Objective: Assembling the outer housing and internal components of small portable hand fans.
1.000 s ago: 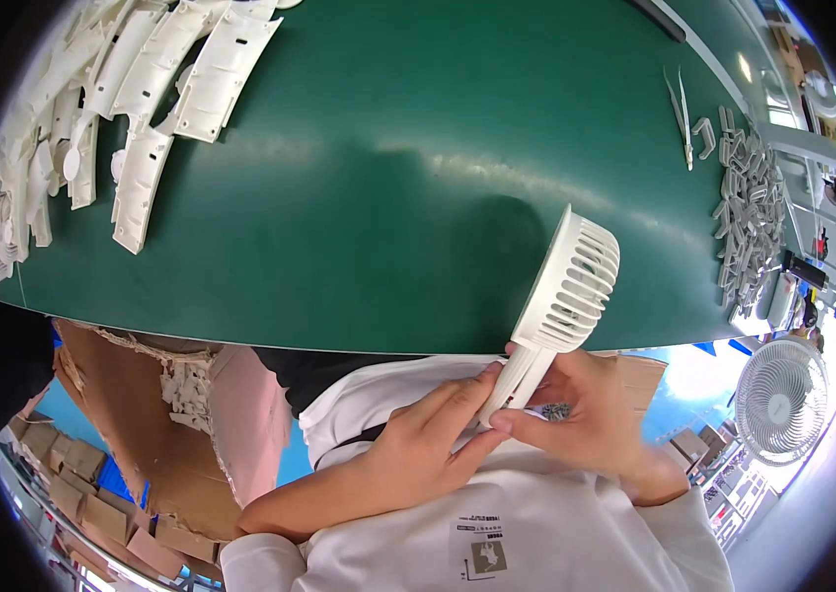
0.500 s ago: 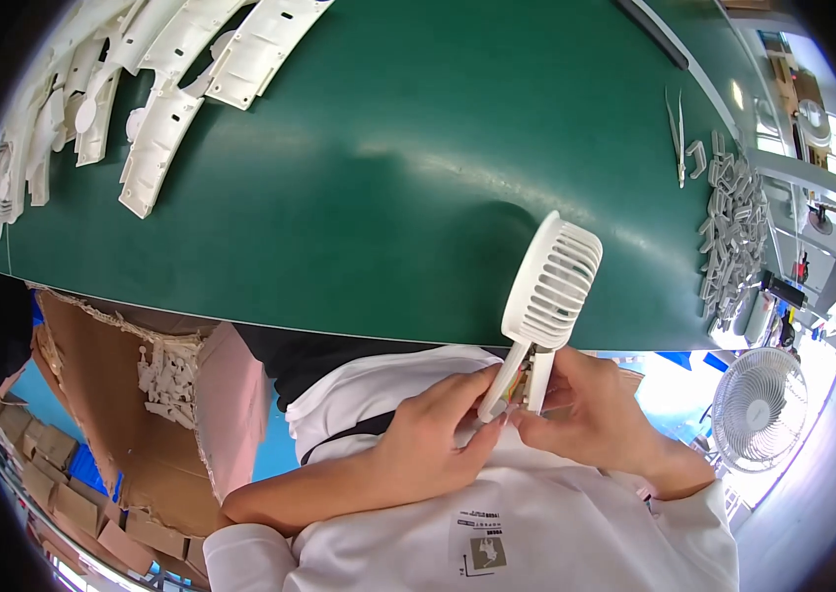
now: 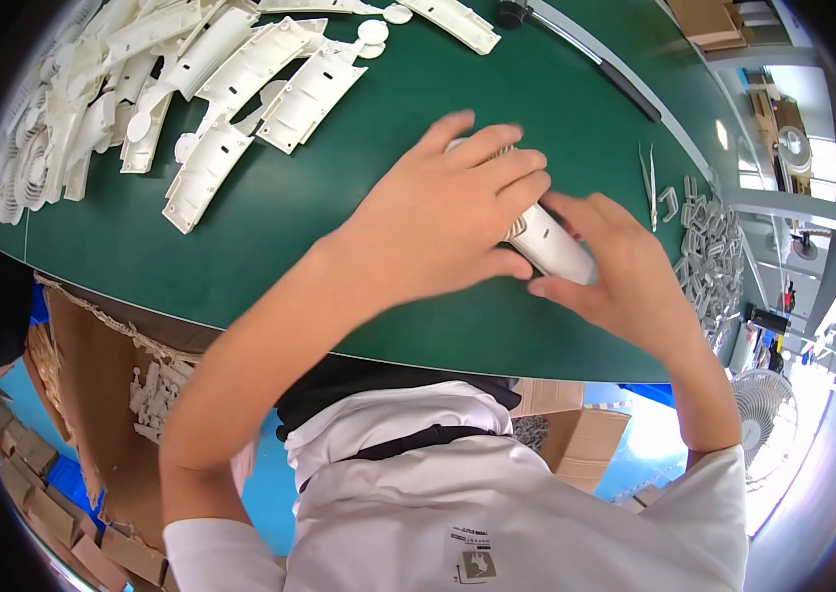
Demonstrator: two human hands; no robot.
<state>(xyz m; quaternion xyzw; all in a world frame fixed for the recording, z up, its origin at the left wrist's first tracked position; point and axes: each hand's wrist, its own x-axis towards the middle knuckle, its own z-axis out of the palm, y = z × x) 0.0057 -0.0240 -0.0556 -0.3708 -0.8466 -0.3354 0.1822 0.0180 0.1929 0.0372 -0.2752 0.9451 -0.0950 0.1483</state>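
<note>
A white handheld fan (image 3: 551,247) with a slotted round head is between my hands over the green table, its handle slanting down to the right. My left hand (image 3: 448,217) lies over the head with its fingers curled around it, hiding most of the grille. Around the lower end of the handle, the thumb and fingers of my right hand (image 3: 630,271) are closed. Whether the fan rests on the tabletop or is held just above it, I cannot tell.
White shell parts (image 3: 211,173) are heaped at the far left of the table (image 3: 270,266). Tweezers (image 3: 648,187) and a pile of clear U-shaped pieces (image 3: 709,247) lie at the right. Farther back is a black-handled tool (image 3: 625,91). Cardboard boxes (image 3: 92,395) stand below the table.
Both hands have moved forward from my body over the table with the fan. My left hand has shifted from the handle to the head, and the fan has turned, its handle now pointing lower right.
</note>
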